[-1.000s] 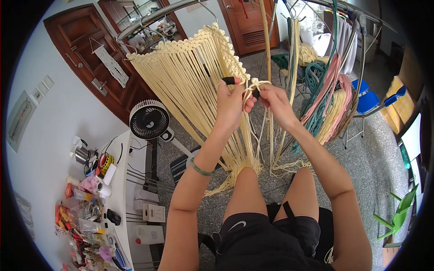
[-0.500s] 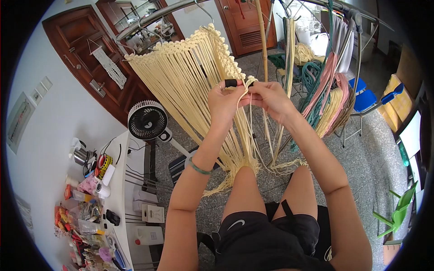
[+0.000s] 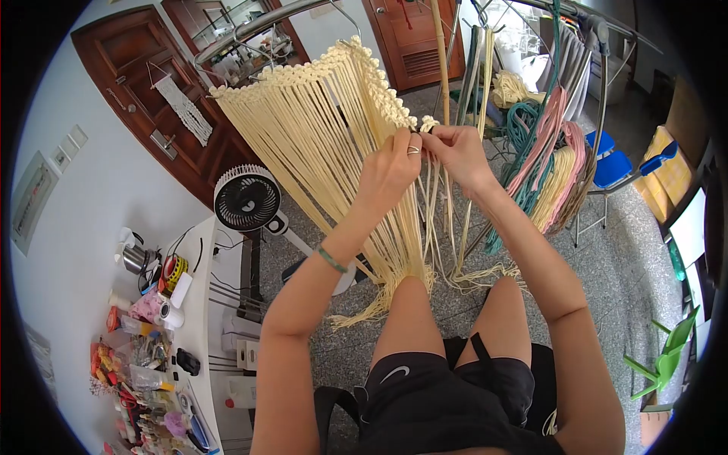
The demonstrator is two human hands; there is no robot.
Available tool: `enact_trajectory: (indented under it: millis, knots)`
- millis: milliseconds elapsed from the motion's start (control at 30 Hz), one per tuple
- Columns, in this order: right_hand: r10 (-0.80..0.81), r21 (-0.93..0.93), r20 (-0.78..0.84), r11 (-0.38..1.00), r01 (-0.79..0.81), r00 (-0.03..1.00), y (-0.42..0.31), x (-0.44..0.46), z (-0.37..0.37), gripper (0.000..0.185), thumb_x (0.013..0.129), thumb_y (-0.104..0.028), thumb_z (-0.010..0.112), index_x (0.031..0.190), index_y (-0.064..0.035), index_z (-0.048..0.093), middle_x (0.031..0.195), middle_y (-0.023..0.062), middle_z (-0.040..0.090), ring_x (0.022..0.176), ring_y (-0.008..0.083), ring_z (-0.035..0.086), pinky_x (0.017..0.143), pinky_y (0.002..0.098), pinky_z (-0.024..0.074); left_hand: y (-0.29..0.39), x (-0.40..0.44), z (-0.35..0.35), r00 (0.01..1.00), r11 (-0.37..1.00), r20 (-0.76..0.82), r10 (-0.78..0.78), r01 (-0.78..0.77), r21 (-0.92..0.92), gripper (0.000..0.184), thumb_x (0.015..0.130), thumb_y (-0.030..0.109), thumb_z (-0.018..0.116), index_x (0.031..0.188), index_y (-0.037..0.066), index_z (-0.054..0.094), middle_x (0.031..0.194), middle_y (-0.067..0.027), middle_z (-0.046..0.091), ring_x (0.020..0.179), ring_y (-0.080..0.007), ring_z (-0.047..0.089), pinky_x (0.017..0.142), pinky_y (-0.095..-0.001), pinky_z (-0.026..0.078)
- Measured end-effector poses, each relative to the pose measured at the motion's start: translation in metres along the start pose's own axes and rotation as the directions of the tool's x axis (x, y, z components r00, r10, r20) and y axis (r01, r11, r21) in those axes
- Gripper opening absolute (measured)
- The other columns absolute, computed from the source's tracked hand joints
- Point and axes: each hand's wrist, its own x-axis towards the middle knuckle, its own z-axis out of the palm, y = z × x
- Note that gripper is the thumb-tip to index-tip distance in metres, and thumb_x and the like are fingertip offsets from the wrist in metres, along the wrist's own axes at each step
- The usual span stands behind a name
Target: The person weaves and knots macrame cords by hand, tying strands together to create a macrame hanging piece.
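Observation:
A cream macramé piece point(image 3: 303, 114) hangs from a metal rail, its knotted band along the top and long cords falling to the floor. At the lower right end of that band, my left hand point(image 3: 390, 167) is closed in a pinch on the cords, its back turned to me and a ring on one finger. Close beside it, my right hand point(image 3: 459, 155) pinches cream cord point(image 3: 427, 182) between thumb and fingers. The fingertips nearly meet just under the last knots point(image 3: 429, 123). Which strand each hand grips is partly hidden by the fingers.
A metal rail point(image 3: 280, 23) runs overhead, with a bamboo pole point(image 3: 442, 68) behind my hands. Teal, pink and cream cord bundles point(image 3: 542, 144) hang at right. A black and white fan point(image 3: 248, 199) and a cluttered white shelf point(image 3: 203, 303) stand at left.
My left hand has turned over, showing its back, and now pinches just below the knots. My right hand stays close by, its fingers shifted slightly. The cords hang a little differently.

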Motion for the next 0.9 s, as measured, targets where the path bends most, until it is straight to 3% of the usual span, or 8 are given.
enact_trajectory:
  millis: [100,167,267,367,400,500,733,900]
  knots:
    - [-0.042,-0.028,-0.028,0.999,0.042,0.999,-0.002,0.0,0.003,0.02,0.083,-0.009,0.059,0.068,0.0034,0.06,0.064,0.0047,0.061,0.059,0.0056,0.054,0.053,0.0192,0.0409,-0.018,0.011,-0.009,0.975,0.98,-0.12,0.185,-0.175,0.09,0.014,0.072,0.012,0.061,0.079,0.005,0.051,0.076,-0.0045,0.045,0.06,-0.0122,0.055,0.041,-0.0206,0.045]
    - [0.007,0.14,0.03,0.99,-0.011,1.0,-0.001,0.001,0.003,0.02,0.084,-0.01,0.058,0.069,0.0029,0.06,0.068,0.0064,0.063,0.061,0.0068,0.056,0.056,0.0197,0.0437,-0.033,0.015,-0.017,0.984,0.983,-0.135,0.119,-0.097,0.157,0.012,0.074,0.015,0.06,0.08,0.007,0.053,0.078,-0.0022,0.049,0.058,-0.0118,0.054,0.04,-0.0217,0.044]
    - [0.062,0.114,0.01,0.992,-0.062,0.998,-0.004,0.0,0.0,0.018,0.084,-0.009,0.058,0.071,0.003,0.06,0.07,0.0075,0.063,0.061,0.0079,0.057,0.057,0.0203,0.0449,-0.076,0.016,-0.034,0.969,0.992,-0.233,-0.077,0.099,0.082,0.006,0.077,0.011,0.058,0.081,0.007,0.054,0.08,-0.003,0.052,0.058,-0.0136,0.056,0.041,-0.024,0.045]
    - [0.084,0.105,0.006,0.991,-0.084,0.996,-0.001,0.002,-0.008,0.016,0.085,-0.011,0.056,0.076,0.0022,0.06,0.071,0.0063,0.063,0.062,0.0071,0.057,0.058,0.0196,0.0445,-0.127,-0.002,-0.077,0.969,0.846,-0.189,-0.159,0.232,0.479,0.006,0.079,0.009,0.056,0.083,0.006,0.058,0.083,-0.0067,0.055,0.064,-0.0195,0.058,0.047,-0.0289,0.048]
    - [0.079,0.076,0.026,0.994,-0.08,0.997,0.001,0.004,-0.011,0.016,0.087,-0.012,0.056,0.081,0.0011,0.061,0.073,0.0052,0.063,0.063,0.0063,0.056,0.059,0.0188,0.0438,-0.149,-0.012,-0.093,0.967,0.837,-0.242,-0.076,0.194,0.512,0.006,0.081,0.011,0.056,0.081,0.005,0.056,0.083,-0.0091,0.055,0.07,-0.0224,0.059,0.05,-0.0324,0.049]
    - [0.041,0.075,0.022,0.996,-0.042,0.999,0.007,0.008,-0.014,0.016,0.087,-0.012,0.055,0.08,0.0016,0.061,0.072,0.0042,0.062,0.062,0.0063,0.055,0.059,0.0188,0.0441,-0.205,-0.064,-0.148,0.826,0.723,-0.249,-0.505,0.562,0.402,0.016,0.085,0.015,0.055,0.098,0.006,0.054,0.092,-0.0112,0.055,0.08,-0.0301,0.058,0.064,-0.0373,0.048]
    - [0.007,-0.018,-0.004,1.0,-0.007,1.0,0.014,0.01,-0.005,0.021,0.083,-0.016,0.055,0.077,0.0032,0.061,0.065,0.0042,0.06,0.056,0.0075,0.051,0.054,0.0241,0.0419,-0.307,-0.221,-0.334,0.815,0.457,-0.205,-0.542,0.491,0.742,0.017,0.087,0.016,0.053,0.097,0.003,0.055,0.095,-0.017,0.054,0.08,-0.0346,0.057,0.067,-0.0404,0.046]
    - [-0.09,-0.05,0.009,0.995,0.091,0.996,0.03,0.016,0.015,0.02,0.079,-0.019,0.057,0.07,-0.0011,0.06,0.058,0.0029,0.054,0.054,0.0066,0.046,0.052,0.0255,0.0366,-0.31,-0.22,-0.446,0.736,0.19,-0.295,-0.609,0.497,0.847,0.031,0.091,0.029,0.048,0.096,0.0,0.056,0.092,-0.0193,0.056,0.079,-0.0369,0.056,0.065,-0.0457,0.045]
